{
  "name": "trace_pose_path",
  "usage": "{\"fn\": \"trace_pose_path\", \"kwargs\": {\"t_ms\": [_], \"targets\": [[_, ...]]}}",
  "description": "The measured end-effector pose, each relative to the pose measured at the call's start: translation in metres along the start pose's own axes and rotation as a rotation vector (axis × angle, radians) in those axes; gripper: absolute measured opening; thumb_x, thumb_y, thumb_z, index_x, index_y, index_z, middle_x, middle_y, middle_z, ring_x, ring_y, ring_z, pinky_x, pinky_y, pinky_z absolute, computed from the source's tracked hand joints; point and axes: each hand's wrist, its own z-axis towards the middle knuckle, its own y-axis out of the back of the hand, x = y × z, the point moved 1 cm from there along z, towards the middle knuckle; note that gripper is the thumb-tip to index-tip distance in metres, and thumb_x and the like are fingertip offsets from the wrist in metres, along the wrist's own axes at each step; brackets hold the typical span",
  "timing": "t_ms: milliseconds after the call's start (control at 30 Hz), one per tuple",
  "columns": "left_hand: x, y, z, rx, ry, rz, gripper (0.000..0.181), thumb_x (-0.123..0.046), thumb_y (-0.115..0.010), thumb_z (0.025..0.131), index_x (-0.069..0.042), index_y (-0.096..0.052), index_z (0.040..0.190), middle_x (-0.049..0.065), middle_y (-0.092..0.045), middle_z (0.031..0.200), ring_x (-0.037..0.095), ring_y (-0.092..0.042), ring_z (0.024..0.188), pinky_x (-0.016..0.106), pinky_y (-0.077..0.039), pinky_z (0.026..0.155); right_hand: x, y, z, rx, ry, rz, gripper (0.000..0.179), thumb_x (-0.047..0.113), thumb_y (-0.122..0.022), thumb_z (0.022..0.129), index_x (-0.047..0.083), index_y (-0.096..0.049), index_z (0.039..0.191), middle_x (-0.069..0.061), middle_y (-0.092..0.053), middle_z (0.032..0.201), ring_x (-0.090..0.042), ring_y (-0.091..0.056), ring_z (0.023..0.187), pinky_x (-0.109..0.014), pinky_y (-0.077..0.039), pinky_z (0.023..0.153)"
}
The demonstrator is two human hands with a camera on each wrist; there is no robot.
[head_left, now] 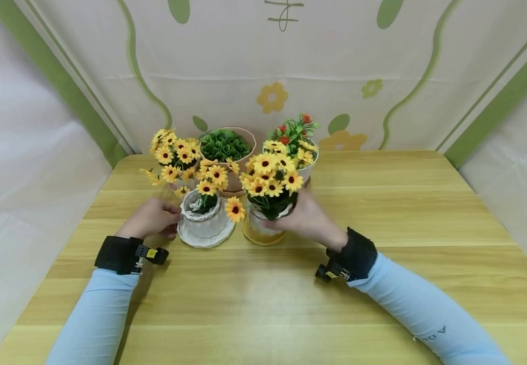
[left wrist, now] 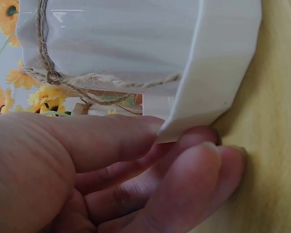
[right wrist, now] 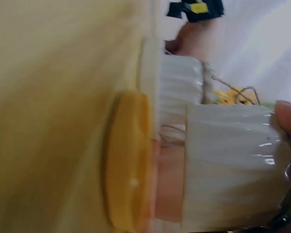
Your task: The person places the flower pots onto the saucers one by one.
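My left hand (head_left: pixel 154 218) pinches the rim of a white scalloped saucer (head_left: pixel 208 241) between thumb and fingers. On that saucer stands a white ribbed pot (left wrist: pixel 121 43) tied with twine, yellow daisy-like flowers (head_left: pixel 213 177) in it. My right hand (head_left: pixel 311 219) grips a second white ribbed pot (right wrist: pixel 228 165) near its top, with a dense bunch of yellow flowers (head_left: pixel 270 175) above. A gap shows in the right wrist view between this pot's base and the yellow saucer (right wrist: pixel 128 165), which lies on the table below it.
Behind stand a pink pot (head_left: pixel 244 175) of green leaves, a white pot (head_left: pixel 306 173) with red blooms at right, and another pot of yellow flowers (head_left: pixel 172 157) at left. A printed cloth (head_left: pixel 227 61) hangs along the wooden table's (head_left: pixel 405 213) back edge.
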Motion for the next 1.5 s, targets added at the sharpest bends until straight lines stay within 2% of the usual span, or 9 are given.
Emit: {"fn": "trace_pose_path", "kwargs": {"t_ms": [267, 500, 600, 767, 867, 1133, 1300, 1500], "targets": [[0.001, 0.0, 0.001, 0.003, -0.002, 0.002, 0.032, -0.004, -0.057, 0.099, 0.018, -0.059, 0.122, 0.017, -0.069, 0.086, 0.022, -0.069, 0.066, 0.034, -0.059, 0.061, -0.008, -0.015, -0.002, 0.011, -0.038, -0.012, 0.076, 0.005, -0.087, 0.073, 0.006, -0.05, 0.139, -0.006, -0.057, 0.133, -0.019, -0.053, 0.123, -0.041, -0.036, 0.109], [0.002, 0.001, 0.001, 0.007, 0.004, 0.006, 0.033, -0.006, -0.057, 0.099, 0.017, -0.058, 0.123, 0.018, -0.069, 0.089, 0.022, -0.07, 0.067, 0.034, -0.059, 0.062, -0.045, -0.02, 0.005, -0.008, -0.033, -0.027, 0.081, 0.014, -0.09, 0.072, 0.017, -0.048, 0.141, 0.002, -0.056, 0.134, -0.015, -0.052, 0.124, -0.039, -0.036, 0.108], [0.002, 0.001, 0.001, 0.007, 0.006, 0.013, 0.033, -0.006, -0.057, 0.099, 0.017, -0.058, 0.123, 0.018, -0.069, 0.089, 0.022, -0.07, 0.067, 0.034, -0.059, 0.062, -0.051, -0.02, 0.007, 0.0, -0.022, -0.039, 0.08, 0.018, -0.091, 0.072, 0.02, -0.049, 0.14, 0.005, -0.056, 0.132, -0.013, -0.052, 0.123, -0.038, -0.037, 0.108], [0.001, 0.001, 0.001, 0.005, 0.009, 0.018, 0.033, -0.006, -0.057, 0.099, 0.016, -0.059, 0.123, 0.017, -0.069, 0.087, 0.022, -0.069, 0.067, 0.033, -0.059, 0.062, -0.052, -0.021, 0.007, 0.05, -0.008, -0.018, 0.083, 0.023, -0.091, 0.072, 0.024, -0.046, 0.141, 0.007, -0.054, 0.134, -0.012, -0.05, 0.125, -0.038, -0.036, 0.11], [0.0, 0.001, 0.001, 0.005, 0.011, 0.018, 0.032, -0.007, -0.057, 0.099, 0.016, -0.059, 0.122, 0.016, -0.069, 0.087, 0.021, -0.069, 0.067, 0.034, -0.059, 0.063, -0.051, -0.022, 0.007, 0.063, -0.033, -0.028, 0.087, 0.022, -0.091, 0.073, 0.025, -0.041, 0.145, 0.008, -0.051, 0.138, -0.012, -0.048, 0.128, -0.038, -0.034, 0.111], [0.001, 0.001, 0.001, 0.001, 0.014, 0.012, 0.031, -0.006, -0.058, 0.099, 0.016, -0.06, 0.12, 0.017, -0.069, 0.087, 0.021, -0.069, 0.067, 0.033, -0.059, 0.063, -0.052, -0.023, 0.008, 0.085, -0.116, -0.038, 0.095, 0.012, -0.088, 0.076, 0.016, -0.031, 0.152, -0.005, -0.043, 0.147, -0.022, -0.042, 0.134, -0.043, -0.029, 0.114], [0.001, 0.0, 0.0, -0.003, 0.014, 0.025, 0.029, -0.006, -0.058, 0.099, 0.015, -0.061, 0.118, 0.016, -0.069, 0.085, 0.021, -0.069, 0.066, 0.033, -0.059, 0.062, -0.053, -0.021, 0.006, 0.098, -0.152, -0.06, 0.097, 0.022, -0.088, 0.077, 0.023, -0.027, 0.153, 0.001, -0.041, 0.148, -0.017, -0.041, 0.135, -0.04, -0.029, 0.114], [-0.001, 0.0, -0.001, -0.014, 0.0, 0.033, 0.029, -0.006, -0.058, 0.099, 0.016, -0.062, 0.118, 0.016, -0.069, 0.085, 0.022, -0.069, 0.066, 0.033, -0.059, 0.062, -0.053, -0.019, 0.005, 0.102, -0.132, -0.068, 0.096, 0.032, -0.086, 0.078, 0.029, -0.026, 0.153, 0.006, -0.04, 0.148, -0.013, -0.04, 0.135, -0.039, -0.03, 0.113]]}}
